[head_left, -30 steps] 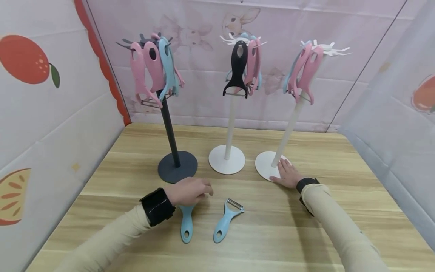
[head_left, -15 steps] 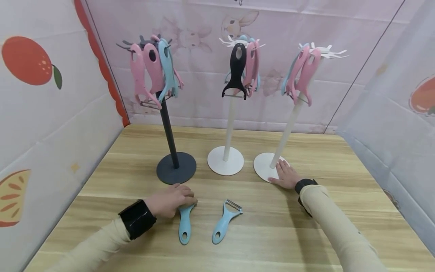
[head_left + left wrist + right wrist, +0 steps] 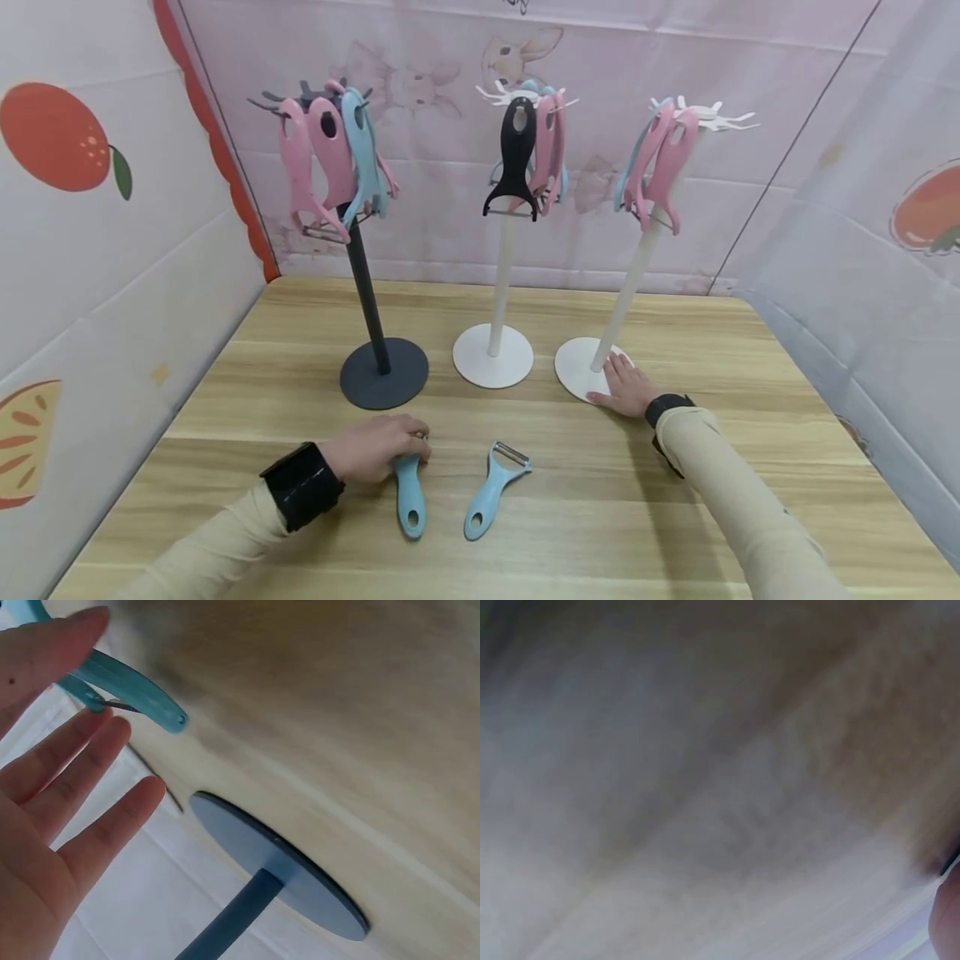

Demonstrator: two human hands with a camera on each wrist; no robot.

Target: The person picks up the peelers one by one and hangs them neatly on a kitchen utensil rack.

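My left hand (image 3: 375, 448) pinches the head end of a light blue peeler (image 3: 410, 496), whose handle points toward me. In the left wrist view, the thumb lies across the peeler (image 3: 139, 686) and fingertips are right at its blade; the other fingers spread out straight. A second light blue peeler (image 3: 487, 498) lies to the right on the wooden table (image 3: 600, 517), blade end away from me. My right hand (image 3: 628, 387) rests with extended fingers on the round base (image 3: 576, 367) of the right white stand. Its wrist view is blurred, with just a bit of skin at the edge.
A dark grey stand (image 3: 367, 304) holds pink and blue peelers at left. The middle white stand (image 3: 498, 292) carries a black peeler (image 3: 516, 150) among others. On the right white stand (image 3: 626, 292), pink and blue peelers hang from its hooks. Printed cloth walls surround the table.
My left hand has moved left and down from over the gap between the peelers, and its fingers now hold the left peeler's head. That peeler has turned slightly. The right hand stays on the base.
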